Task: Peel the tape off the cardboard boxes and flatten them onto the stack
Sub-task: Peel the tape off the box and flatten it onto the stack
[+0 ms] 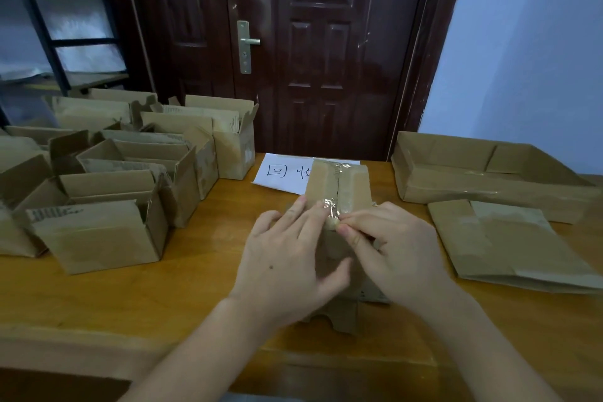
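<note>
A small cardboard box (339, 188) stands on the wooden table (202, 297) in front of me, its taped seam facing up. Clear tape (331, 206) runs along that seam, crinkled and partly lifted at the near end. My right hand (398, 251) pinches the loose tape end between thumb and forefinger. My left hand (287, 258) rests on the box's left side with straight fingers, thumb against the near face. One flattened box (509, 245) lies to the right.
Several open cardboard boxes (107, 186) crowd the table's left side. A wide shallow cardboard tray (483, 170) sits at the back right. A white paper sheet with handwriting (280, 173) lies behind the box. A dark door stands beyond the table, a metal shelf at far left.
</note>
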The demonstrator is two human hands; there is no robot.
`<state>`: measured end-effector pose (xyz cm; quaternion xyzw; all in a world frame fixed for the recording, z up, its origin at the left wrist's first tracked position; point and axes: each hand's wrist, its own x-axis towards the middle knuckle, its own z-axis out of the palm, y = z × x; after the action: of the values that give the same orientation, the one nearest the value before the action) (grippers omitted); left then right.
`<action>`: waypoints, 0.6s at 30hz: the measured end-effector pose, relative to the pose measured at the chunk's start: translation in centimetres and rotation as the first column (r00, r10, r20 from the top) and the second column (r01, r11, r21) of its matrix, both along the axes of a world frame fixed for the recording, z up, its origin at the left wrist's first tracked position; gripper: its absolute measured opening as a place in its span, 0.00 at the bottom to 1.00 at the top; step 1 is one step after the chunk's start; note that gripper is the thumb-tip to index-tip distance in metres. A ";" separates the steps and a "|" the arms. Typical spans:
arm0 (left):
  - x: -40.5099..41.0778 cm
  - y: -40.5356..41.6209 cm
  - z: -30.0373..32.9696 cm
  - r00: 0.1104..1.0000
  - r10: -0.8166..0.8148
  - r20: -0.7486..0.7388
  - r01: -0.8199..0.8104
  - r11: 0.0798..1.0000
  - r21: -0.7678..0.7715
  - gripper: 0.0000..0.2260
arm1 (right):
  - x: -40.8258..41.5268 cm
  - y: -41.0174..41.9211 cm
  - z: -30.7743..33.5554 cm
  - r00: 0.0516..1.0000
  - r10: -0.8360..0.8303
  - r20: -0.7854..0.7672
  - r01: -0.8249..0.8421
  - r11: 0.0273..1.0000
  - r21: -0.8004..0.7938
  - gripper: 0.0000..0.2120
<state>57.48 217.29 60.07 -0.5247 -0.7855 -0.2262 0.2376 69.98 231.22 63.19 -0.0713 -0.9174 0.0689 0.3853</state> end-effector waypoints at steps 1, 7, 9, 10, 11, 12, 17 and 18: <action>0.2 0.2 0.2 0.999 0.045 0.025 -0.044 0.999 -0.023 0.33 | -0.1 -0.3 0.0 1.000 -0.002 -0.004 0.002 1.000 0.026 0.12; 0.5 1.4 0.3 0.978 0.150 0.148 -0.129 0.981 -0.147 0.45 | -0.7 -1.3 0.8 1.000 0.000 0.015 -0.002 0.993 0.121 0.11; 0.3 1.6 0.0 0.976 0.143 0.161 -0.121 0.983 -0.140 0.48 | -0.8 -1.2 1.2 1.000 -0.003 0.028 0.002 0.998 0.056 0.13; 0.2 1.7 -0.1 0.977 0.145 0.157 -0.124 0.983 -0.138 0.50 | -0.9 -1.2 1.4 0.999 -0.007 0.037 0.005 0.999 0.034 0.14; 0.2 1.8 -0.2 0.978 0.148 0.149 -0.128 0.983 -0.131 0.51 | -1.0 -1.2 1.5 0.999 -0.011 0.044 0.009 1.000 0.024 0.15; 0.1 1.9 -0.3 0.978 0.151 0.144 -0.134 0.984 -0.121 0.51 | -1.1 -1.3 1.6 0.999 -0.013 0.047 0.012 1.000 0.020 0.15; 0.1 2.0 -0.4 0.976 0.163 0.142 -0.151 0.984 -0.094 0.55 | -1.6 -1.2 2.1 1.000 -0.020 -0.003 0.020 1.000 -0.003 0.10; 0.0 2.0 -0.4 0.976 0.161 0.146 -0.149 0.985 -0.092 0.56 | -1.7 -1.0 2.1 0.999 -0.028 -0.026 0.028 1.000 -0.002 0.08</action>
<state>57.49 219.26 59.68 -0.4520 -0.8485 -0.2147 0.1721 68.29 230.22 65.27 -0.0836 -0.9111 0.0654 0.3982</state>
